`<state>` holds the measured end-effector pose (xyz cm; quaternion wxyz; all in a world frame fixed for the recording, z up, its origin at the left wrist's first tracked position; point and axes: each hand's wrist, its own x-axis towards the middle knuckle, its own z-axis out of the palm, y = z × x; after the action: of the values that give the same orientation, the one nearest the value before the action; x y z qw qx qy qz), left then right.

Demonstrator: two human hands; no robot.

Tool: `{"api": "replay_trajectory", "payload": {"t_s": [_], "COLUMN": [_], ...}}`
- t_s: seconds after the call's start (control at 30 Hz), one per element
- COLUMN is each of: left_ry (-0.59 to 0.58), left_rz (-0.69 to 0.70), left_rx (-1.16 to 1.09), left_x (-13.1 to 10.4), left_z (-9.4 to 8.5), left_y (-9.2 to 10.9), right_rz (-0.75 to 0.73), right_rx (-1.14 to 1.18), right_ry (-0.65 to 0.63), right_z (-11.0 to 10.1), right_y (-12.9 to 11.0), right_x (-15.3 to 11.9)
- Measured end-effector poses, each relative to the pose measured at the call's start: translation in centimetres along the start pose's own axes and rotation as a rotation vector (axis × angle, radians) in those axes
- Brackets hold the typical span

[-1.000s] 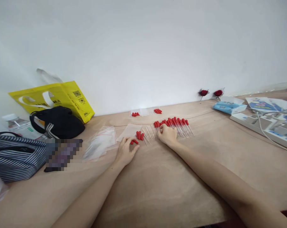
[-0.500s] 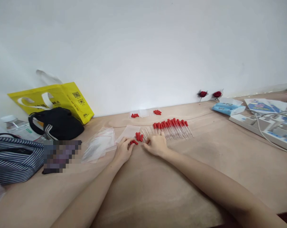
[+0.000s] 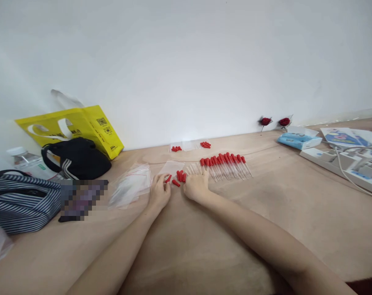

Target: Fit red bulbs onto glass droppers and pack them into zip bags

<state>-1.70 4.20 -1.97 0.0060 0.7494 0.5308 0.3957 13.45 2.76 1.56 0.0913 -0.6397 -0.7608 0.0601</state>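
My left hand pinches a red rubber bulb between thumb and fingers. Just right of it, another red bulb lies loose on the tabletop, beside a small cluster of bulbs. My right hand rests on the table with its fingers curled; what they hold, if anything, is hidden. Bare thin glass tubes lie fanned out just beyond it. To their right stretches a row of glass droppers with red bulbs on their far ends.
Clear zip bags lie left of my left hand. By the wall are small bags with red bulbs. A yellow tote, black bag and striped pouch sit left; tissues and a power strip sit right.
My left hand has lifted a red bulb in its fingertips, while another bulb now lies free beside it. My right hand's fingers have curled in more. The view has shifted slightly.
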Motion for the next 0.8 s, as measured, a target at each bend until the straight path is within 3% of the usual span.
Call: {"api": "replay_trajectory", "payload": {"t_s": [0.13, 0.37, 0.53, 0.63, 0.8], "left_ry": [0.091, 0.028, 0.011, -0.131, -0.372], "left_rz": [-0.024, -0.007, 0.058, 0.220, 0.408], "left_rx": [-0.035, -0.083, -0.117, -0.182, -0.202], "left_x": [-0.1, -0.2, -0.5, -1.2, -2.7], "left_z": [-0.2, -0.1, -0.6, -1.0, -1.4], "left_y": [0.4, 0.6, 1.4, 3.0, 5.4], "right_rz": [-0.025, 0.013, -0.101, -0.354, -0.464], "right_rx": [-0.030, -0.041, -0.060, -0.014, 0.053], "right_ry": [0.049, 0.108, 0.144, 0.183, 0.201], "right_z": [0.4, -0.4, -1.4, -1.1, -0.3], "right_y": [0.3, 1.5, 5.2, 8.6, 12.9], "right_x": [0.2, -0.9, -3.8, -5.7, -7.2]}}
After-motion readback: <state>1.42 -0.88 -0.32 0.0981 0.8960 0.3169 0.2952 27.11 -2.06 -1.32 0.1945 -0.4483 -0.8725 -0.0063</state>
